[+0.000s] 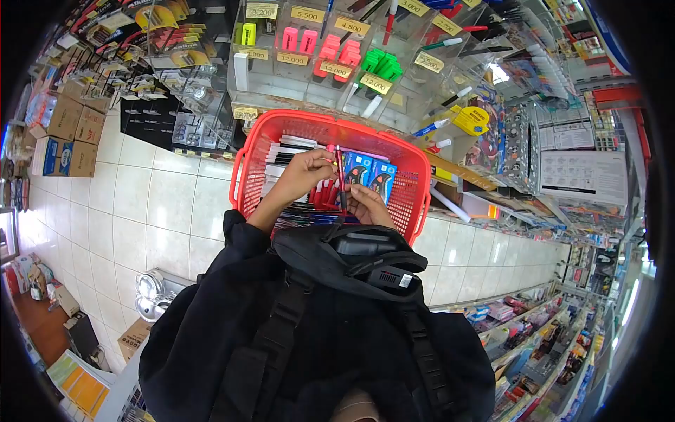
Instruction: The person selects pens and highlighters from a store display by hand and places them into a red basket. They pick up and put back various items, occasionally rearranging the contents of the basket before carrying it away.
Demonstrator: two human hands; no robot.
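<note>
Over the red plastic basket (263,126), a slim dark pen (341,172) spans the gap between my hands. My left hand (306,173) is closed, its fingertips pinching near the pen's upper part. The fingers of my right hand (367,205) are bent around the lower part. Beneath them, the basket holds white-and-black pens or markers (278,153) on the left and red pens (325,194) in the middle. Blue boxes (380,176) lie at the right, and many thin pens (306,216) lie near my body. My black chest bag (344,246) hides the basket's near edge.
Beyond the basket stands a clear display rack with price tags (307,15), pink highlighters (299,41) and green highlighters (382,65). Cardboard boxes (70,133) are stacked at the left on the tiled floor (169,204). Stocked shelves (541,337) run along the lower right.
</note>
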